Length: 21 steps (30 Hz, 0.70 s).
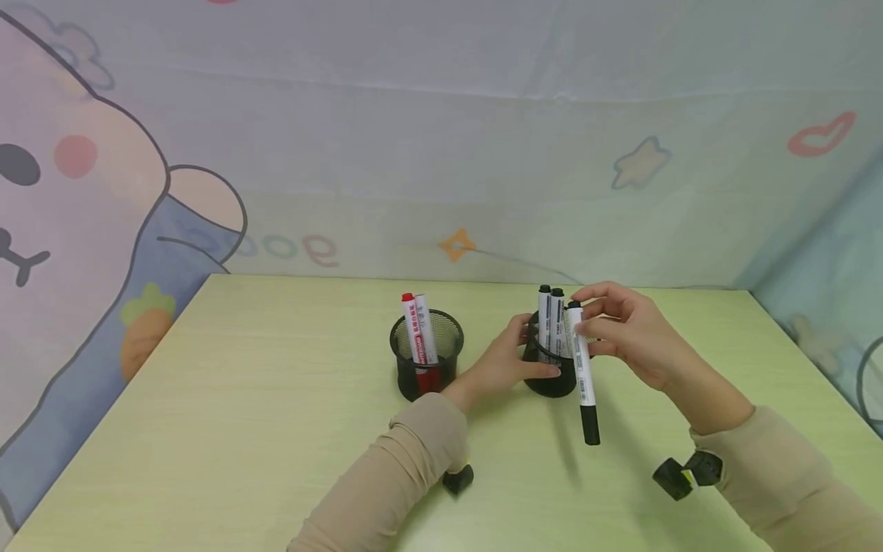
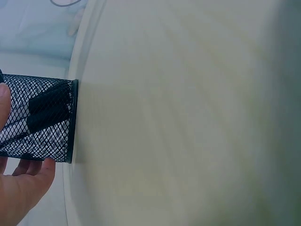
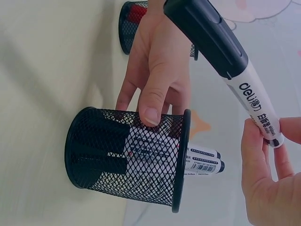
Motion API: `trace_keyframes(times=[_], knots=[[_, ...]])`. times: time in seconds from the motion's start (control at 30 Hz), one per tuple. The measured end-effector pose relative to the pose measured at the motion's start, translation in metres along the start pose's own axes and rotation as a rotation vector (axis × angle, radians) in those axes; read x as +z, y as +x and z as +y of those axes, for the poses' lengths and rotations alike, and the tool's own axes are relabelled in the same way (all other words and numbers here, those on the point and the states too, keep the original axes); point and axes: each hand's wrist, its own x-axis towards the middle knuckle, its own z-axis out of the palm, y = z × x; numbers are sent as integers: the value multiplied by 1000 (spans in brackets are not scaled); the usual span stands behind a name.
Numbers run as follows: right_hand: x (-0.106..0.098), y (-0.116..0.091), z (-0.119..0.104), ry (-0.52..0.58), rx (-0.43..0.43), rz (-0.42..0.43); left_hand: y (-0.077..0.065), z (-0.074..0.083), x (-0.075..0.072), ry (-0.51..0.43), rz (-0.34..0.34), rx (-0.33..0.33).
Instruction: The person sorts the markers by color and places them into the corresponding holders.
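My right hand (image 1: 638, 335) pinches a black-capped whiteboard marker (image 1: 582, 368) near its upper end, cap pointing down. In the head view the marker overlaps the right side of a black mesh pen cup (image 1: 552, 383); the right wrist view shows it outside the cup. My left hand (image 1: 507, 356) grips that cup from its left side, thumb across the front. Two more white-and-black markers (image 3: 202, 162) stand in the cup, their black caps down behind the mesh (image 2: 47, 110).
To the left stands a second black mesh pen cup (image 1: 407, 382) with a red marker (image 1: 414, 326) and another white-bodied marker (image 1: 426, 330) leaning in it. Both cups are on a pale wooden table (image 1: 276, 399), before a printed curtain (image 1: 414, 153).
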Motion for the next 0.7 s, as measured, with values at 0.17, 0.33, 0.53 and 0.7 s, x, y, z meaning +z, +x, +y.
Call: trace_keyframes(times=[0.17, 0.33, 0.53, 0.7], knots=[[-2, 1, -2, -1, -1, 17, 0, 0, 0, -7, 1, -7], [-5, 4, -2, 28, -12, 28, -1, 1, 0, -22, 2, -6], [-8, 7, -2, 69, -14, 49, -1, 0, 1, -12, 8, -8], [-11, 9, -3, 72, -14, 64, 1, -1, 1, -16, 7, -9]])
